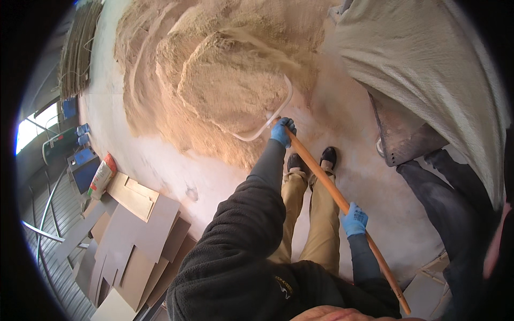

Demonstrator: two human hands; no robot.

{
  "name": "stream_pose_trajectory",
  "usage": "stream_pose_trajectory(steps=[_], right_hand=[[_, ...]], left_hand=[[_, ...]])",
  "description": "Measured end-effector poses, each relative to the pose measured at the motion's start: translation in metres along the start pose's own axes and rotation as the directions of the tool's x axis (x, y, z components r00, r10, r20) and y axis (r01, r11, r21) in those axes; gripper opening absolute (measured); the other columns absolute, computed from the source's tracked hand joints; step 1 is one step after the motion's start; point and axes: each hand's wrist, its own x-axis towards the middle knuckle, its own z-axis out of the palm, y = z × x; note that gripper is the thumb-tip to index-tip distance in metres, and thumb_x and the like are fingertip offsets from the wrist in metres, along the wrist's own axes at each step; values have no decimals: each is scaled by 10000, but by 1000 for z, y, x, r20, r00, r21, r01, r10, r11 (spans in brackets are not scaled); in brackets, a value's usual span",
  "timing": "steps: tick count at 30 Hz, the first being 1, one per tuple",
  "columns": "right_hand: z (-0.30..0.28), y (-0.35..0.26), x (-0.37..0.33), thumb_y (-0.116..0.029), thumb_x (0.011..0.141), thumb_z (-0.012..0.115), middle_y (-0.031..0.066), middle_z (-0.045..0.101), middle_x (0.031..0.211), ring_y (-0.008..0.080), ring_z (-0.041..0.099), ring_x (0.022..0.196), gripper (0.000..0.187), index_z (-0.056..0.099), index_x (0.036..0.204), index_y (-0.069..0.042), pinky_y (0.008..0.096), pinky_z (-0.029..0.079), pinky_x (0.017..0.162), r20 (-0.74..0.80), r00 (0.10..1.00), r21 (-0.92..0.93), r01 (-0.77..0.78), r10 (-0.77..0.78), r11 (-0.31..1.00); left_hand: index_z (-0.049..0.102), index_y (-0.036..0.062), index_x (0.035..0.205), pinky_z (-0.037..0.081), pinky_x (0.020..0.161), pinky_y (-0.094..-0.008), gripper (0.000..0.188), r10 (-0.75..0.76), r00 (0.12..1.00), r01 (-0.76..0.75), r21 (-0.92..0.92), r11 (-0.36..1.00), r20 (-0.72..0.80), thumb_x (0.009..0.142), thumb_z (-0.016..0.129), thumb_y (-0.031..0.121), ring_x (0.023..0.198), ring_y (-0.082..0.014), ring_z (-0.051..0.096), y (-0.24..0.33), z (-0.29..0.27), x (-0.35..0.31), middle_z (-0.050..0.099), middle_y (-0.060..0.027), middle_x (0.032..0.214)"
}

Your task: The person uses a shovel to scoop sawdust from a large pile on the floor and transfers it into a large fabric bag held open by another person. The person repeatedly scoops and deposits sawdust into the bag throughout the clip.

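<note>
Both my hands, in blue gloves, are wrapped round the long wooden handle of a shovel. My left hand grips it close to the blade. Farther down the handle, toward my body, is my right hand. The shovel's wide blade carries a heap of tan, sawdust-like material; only its pale curved rim shows at the near edge. Around and beyond it spreads a large pile of the same loose material. The blade's underside is hidden.
At right, a big pale cloth sack hangs beside a worn metal plate and another person's dark-trousered legs. Flat boards lie stacked at lower left, near a printed bag. Blue boxes stand by the wall.
</note>
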Motion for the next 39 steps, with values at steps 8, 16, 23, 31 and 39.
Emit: stream_pose_trajectory(steps=[8,16,23,31,39], right_hand=[[-31,1,-61,-225,744,713,186,684,903,368,675,832,349,581,1016,-51,450,526,743,-52,999,52,17,-14,998],[-66,-2,-147,-229,724,681,196,684,884,366,672,823,323,594,968,-37,456,522,745,-99,995,84,21,-12,996],[-81,-5,-222,-228,715,679,197,682,880,361,668,834,330,598,970,-35,456,515,753,-109,994,108,-1,13,994],[-80,-12,-295,-250,721,672,194,686,898,357,671,855,343,602,980,-36,447,517,775,-123,991,185,-24,47,982],[-83,-11,-347,-274,719,675,203,682,919,364,667,868,388,603,1016,-35,441,515,778,-70,992,280,-78,102,957]], left_hand=[[544,118,838,505,580,-305,73,-50,993,50,-4,999,103,906,550,146,597,-162,556,14,25,-57,597,-20,717],[557,116,858,522,602,-343,71,-78,995,75,42,996,65,915,539,155,616,-199,579,20,28,-123,613,-39,725],[566,96,826,517,595,-347,106,-137,988,130,101,986,72,905,539,162,603,-214,579,25,32,-180,608,-50,694],[552,74,816,516,579,-362,96,-156,984,136,199,970,91,886,522,132,577,-234,566,35,38,-248,599,-71,687],[524,89,764,484,590,-353,132,-200,963,142,290,946,182,891,517,123,581,-223,540,40,61,-304,535,-53,641]])
